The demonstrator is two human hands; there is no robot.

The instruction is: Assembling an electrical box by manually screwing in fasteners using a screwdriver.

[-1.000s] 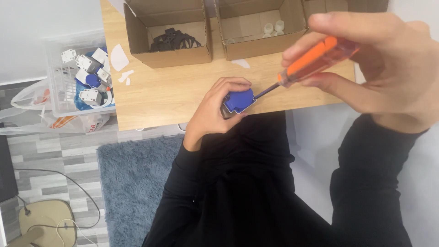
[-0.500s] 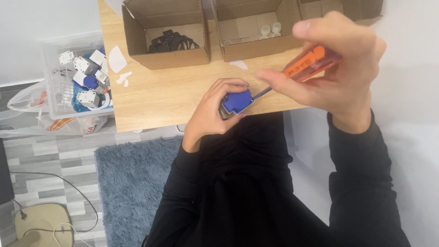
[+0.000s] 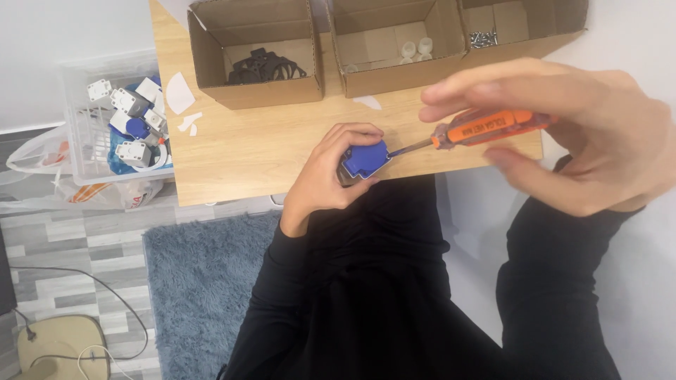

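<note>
- Left hand (image 3: 325, 179): fingers curled tight around a small blue part (image 3: 365, 159), pinning it at the near edge of the wooden table (image 3: 239, 158); the grip appears meant to hold the part steady against the tool.
- Right hand (image 3: 563, 130): thumb and fingertips closed lightly around the orange handle of a screwdriver (image 3: 486, 127); the tool lies nearly level, its metal tip meeting the right side of the blue part, a hold that would suit twirling the handle.
- 3 open cardboard boxes stand in a row at the far side of the table, within reach; the left box (image 3: 253, 88) contains black flat parts (image 3: 266, 67); the middle box (image 3: 394, 70) contains a few small white caps (image 3: 417, 48); the right box (image 3: 524, 35) contains small metal screws (image 3: 482, 39).
- A clear plastic bin (image 3: 77, 91) stands left of the table, holding white and blue parts (image 3: 134, 119) in a loose heap.
- White paper scraps (image 3: 179, 95) lie on the table beside the left box; a blue rug (image 3: 197, 281) covers the floor below.
</note>
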